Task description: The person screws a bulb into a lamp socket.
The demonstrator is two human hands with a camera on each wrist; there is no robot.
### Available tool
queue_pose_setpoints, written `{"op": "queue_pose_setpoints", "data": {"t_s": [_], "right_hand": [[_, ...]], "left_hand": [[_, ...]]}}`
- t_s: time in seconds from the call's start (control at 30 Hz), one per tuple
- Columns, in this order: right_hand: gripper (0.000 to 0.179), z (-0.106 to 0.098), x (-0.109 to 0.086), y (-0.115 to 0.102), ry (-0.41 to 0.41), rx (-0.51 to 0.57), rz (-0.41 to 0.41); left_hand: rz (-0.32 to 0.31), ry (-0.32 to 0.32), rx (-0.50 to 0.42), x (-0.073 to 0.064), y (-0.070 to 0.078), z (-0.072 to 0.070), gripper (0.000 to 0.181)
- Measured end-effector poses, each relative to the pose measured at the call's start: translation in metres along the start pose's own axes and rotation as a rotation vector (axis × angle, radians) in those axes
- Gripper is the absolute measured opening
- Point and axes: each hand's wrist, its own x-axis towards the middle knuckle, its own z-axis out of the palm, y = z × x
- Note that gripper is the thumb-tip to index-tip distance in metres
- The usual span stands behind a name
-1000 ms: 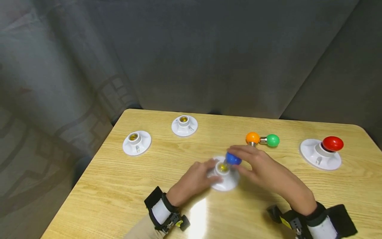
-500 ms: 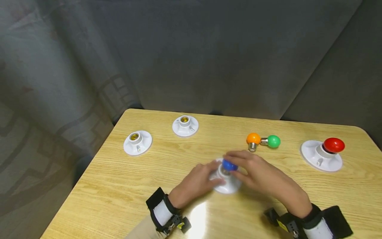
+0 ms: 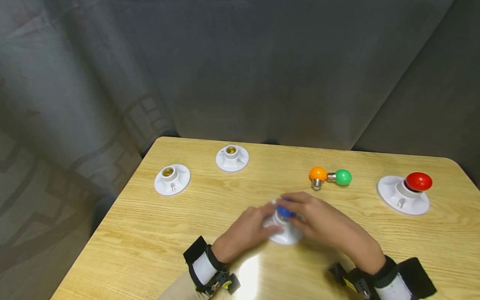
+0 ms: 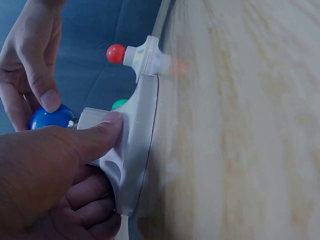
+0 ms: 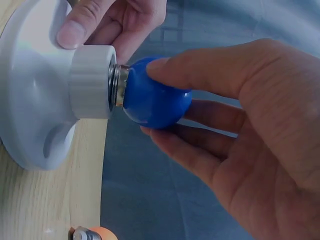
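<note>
A blue light bulb [image 5: 157, 100] has its metal screw base partly inside the collar of a white lamp socket [image 5: 92, 82], with some thread still showing. My right hand [image 3: 315, 214] pinches the bulb's globe between thumb and fingers. Thumb and curled fingers of my left hand [image 3: 247, 227] grip the socket's collar and round base from the left. In the left wrist view, the left thumb lies along the collar, and the socket's flat base stands on the wooden table [image 4: 240, 125]. Fingers of the right hand partly cover the bulb in the head view.
An orange bulb [image 3: 318, 174] and a green bulb [image 3: 343, 177] lie close together behind my right hand. At the right, a red bulb [image 3: 418, 181] stands in another white socket [image 3: 390, 193]. Two bare sockets, one left [image 3: 180, 179] and one farther back [image 3: 240, 160], sit on the table.
My right hand has brought the blue bulb left and down from beside the socket into its opening. My left hand has stayed at the socket.
</note>
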Motion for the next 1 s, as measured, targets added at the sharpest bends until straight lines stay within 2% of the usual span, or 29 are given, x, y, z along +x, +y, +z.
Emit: {"op": "queue_pose_setpoints", "data": {"t_s": [0.63,0.87,1.0], "right_hand": [[0.04,0.0047,0.0034,-0.0091,0.038,-0.112,-0.019],[0.053,0.0051,0.0049,-0.0091,-0.004,-0.097,-0.018],[0.054,0.0026,0.0045,-0.0088,-0.013,-0.07,-0.012]], "left_hand": [[-0.008,0.021,0.031,-0.0007,0.0005,-0.0005,0.054],[-0.008,0.028,0.044,-0.0005,-0.0001,-0.0004,0.052],[-0.014,0.018,0.039,-0.0005,0.0006,-0.0009,0.055]]}}
